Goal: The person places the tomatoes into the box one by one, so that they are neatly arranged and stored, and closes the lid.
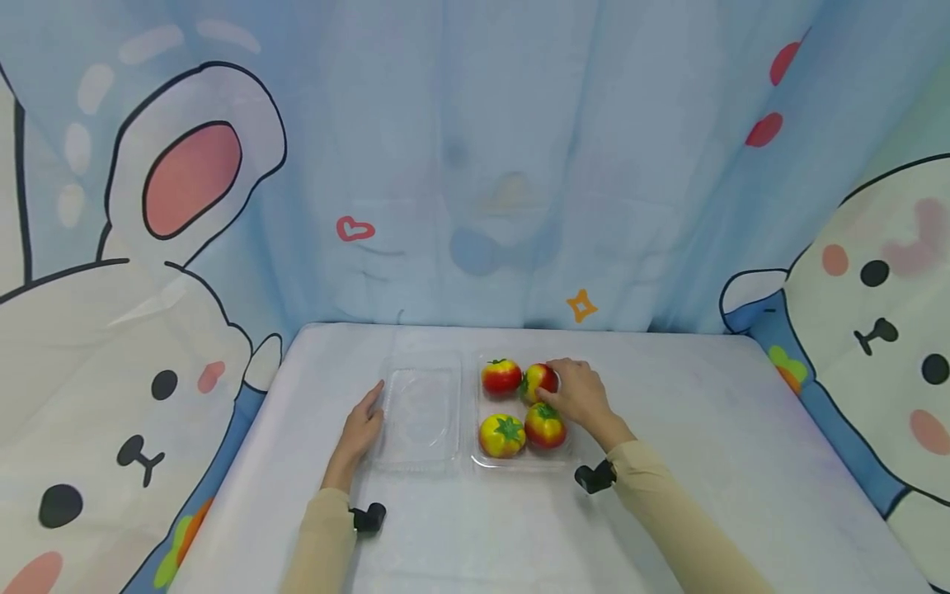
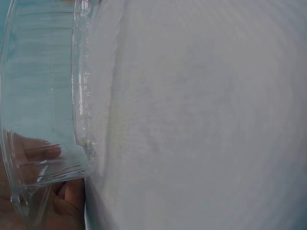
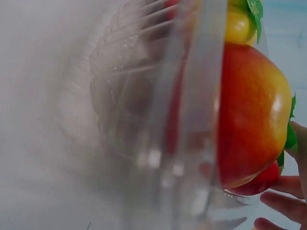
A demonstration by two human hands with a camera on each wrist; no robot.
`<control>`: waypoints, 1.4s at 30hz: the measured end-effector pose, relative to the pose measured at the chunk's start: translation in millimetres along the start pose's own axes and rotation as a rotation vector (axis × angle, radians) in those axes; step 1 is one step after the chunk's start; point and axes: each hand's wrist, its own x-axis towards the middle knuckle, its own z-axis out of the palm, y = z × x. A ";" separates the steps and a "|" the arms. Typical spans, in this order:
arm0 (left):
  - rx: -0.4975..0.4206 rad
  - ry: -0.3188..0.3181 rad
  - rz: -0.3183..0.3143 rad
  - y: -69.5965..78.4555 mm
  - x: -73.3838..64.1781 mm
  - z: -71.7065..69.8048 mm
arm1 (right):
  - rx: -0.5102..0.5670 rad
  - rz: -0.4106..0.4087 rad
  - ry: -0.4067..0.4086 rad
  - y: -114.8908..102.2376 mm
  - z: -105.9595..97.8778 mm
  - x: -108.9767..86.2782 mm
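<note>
A clear plastic clamshell box lies opened on the table, its lid half [image 1: 420, 412] on the left and its tray half [image 1: 484, 459] on the right. Several red-and-yellow tomatoes with green leafy tops sit in the tray. My right hand [image 1: 582, 396] grips the far right tomato [image 1: 536, 384] between thumb and fingers. Nearer me are a front right tomato [image 1: 545, 427] and a yellower front left one [image 1: 502, 436]; another tomato [image 1: 501, 376] sits back left. My left hand [image 1: 361, 425] touches the lid's left edge, fingers fairly straight; the left wrist view shows fingers [image 2: 43, 152] through the plastic.
The white-covered table [image 1: 690, 412] extends around the box. A blue curtain [image 1: 505, 165] with cartoon figures hangs behind its far edge. Small black cameras are strapped at both wrists, one near the left sleeve [image 1: 319, 536].
</note>
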 end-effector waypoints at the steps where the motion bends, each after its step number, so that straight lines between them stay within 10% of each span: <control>1: 0.003 -0.002 -0.001 0.4 -0.1 0.0 | -0.002 0.011 -0.001 -0.1 0.8 0.3; 42: -0.004 0.007 -0.011 -0.7 0.7 0.5 | 0.088 0.089 0.065 3.7 8.6 -12.1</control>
